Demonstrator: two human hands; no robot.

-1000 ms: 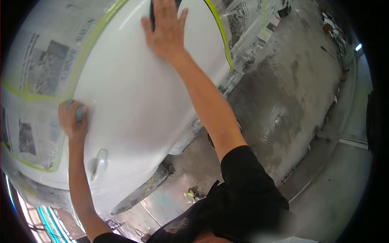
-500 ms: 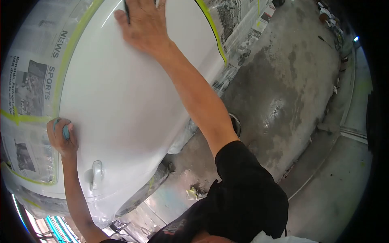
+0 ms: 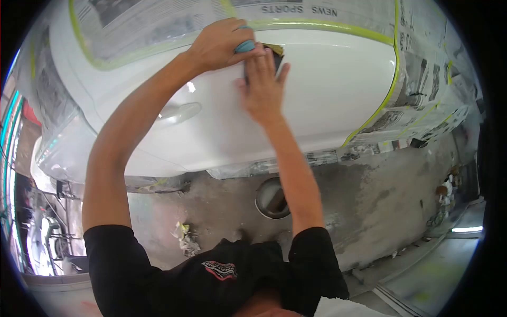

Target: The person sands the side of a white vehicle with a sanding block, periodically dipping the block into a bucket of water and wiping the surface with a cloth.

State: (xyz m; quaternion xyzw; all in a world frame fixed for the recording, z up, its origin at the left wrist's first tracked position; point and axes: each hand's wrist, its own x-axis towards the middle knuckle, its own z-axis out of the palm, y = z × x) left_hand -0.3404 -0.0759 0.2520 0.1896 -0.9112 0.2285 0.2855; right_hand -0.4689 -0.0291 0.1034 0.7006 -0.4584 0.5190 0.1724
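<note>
A white car door (image 3: pixel 338 79) fills the upper middle of the view. Near its upper edge my left hand (image 3: pixel 219 45) is closed around a light-blue, soft-looking piece (image 3: pixel 244 46), perhaps a cloth or sponge. Right beside it, my right hand (image 3: pixel 264 92) rests on the door with fingers stretched over a dark flat pad (image 3: pixel 278 59) that has a yellowish end. The fingertips of both hands meet or nearly meet; some blur hides the right thumb side. Below and left of the hands is the door handle (image 3: pixel 182 113).
Newspaper and clear film (image 3: pixel 317 11) cover the window area, edged with yellow-green tape (image 3: pixel 327 26). More newspaper (image 3: pixel 422 95) covers the right side. A round bucket (image 3: pixel 272 198) stands on the wet floor (image 3: pixel 359 195) below the door. Crumpled scraps (image 3: pixel 186 240) lie nearby.
My view has turned. My right hand, earlier far along the door with the dark pad, is now beside my left hand. The left hand keeps the blue piece.
</note>
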